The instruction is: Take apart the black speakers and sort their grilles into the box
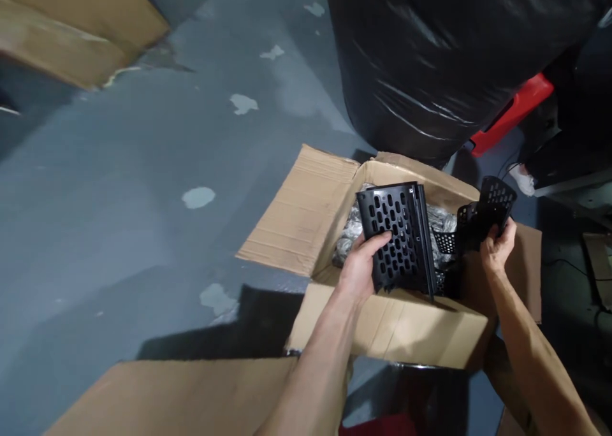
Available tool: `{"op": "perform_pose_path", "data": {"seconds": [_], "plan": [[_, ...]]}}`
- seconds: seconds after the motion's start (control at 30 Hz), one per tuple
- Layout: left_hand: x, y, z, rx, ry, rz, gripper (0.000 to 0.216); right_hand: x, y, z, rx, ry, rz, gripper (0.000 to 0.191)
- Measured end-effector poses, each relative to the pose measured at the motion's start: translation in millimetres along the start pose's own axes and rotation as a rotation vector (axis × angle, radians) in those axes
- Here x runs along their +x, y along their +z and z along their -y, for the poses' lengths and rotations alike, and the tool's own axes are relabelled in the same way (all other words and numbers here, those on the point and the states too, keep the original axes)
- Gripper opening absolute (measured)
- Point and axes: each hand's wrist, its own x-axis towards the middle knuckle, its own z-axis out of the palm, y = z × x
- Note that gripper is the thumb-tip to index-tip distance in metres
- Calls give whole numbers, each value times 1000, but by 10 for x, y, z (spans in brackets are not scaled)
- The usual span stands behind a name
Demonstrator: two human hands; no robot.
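Broadly, blotched floor [143, 200] fills frame left; centre-right, left hand [358, 269] grips a slotted panel [400, 250], right hand [498, 248] a perforated piece [482, 222].

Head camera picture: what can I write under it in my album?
Left hand holding a black slotted panel, right hand a black perforated piece, at an open cardboard box.
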Motion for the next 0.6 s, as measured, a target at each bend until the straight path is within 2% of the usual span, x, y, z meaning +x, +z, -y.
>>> {"op": "perform_pose_path", "data": {"seconds": [0.13, 0.27, 0.4, 0.47, 0.53, 0.6], "plan": [[-6, -23, 13, 6, -18, 13, 37, 85, 66, 152, 65, 92, 10, 42], [-2, -7, 21, -22, -106, 29, 36, 172, 95, 258, 229, 185, 32, 38], [1, 15, 32, -48, -177, 61, 29, 149, 138, 362, 448, 423, 184, 40], [-6, 10, 51, -49, -187, 88, 26, 85, 147, 436, 471, 492, 271, 43], [-17, -7, 85, -25, -191, 136, 27, -5, 140, 544, 410, 456, 332, 43], [-27, -32, 133, 17, -191, 190, 31, -109, 120, 688, 342, 350, 387, 42]]}}
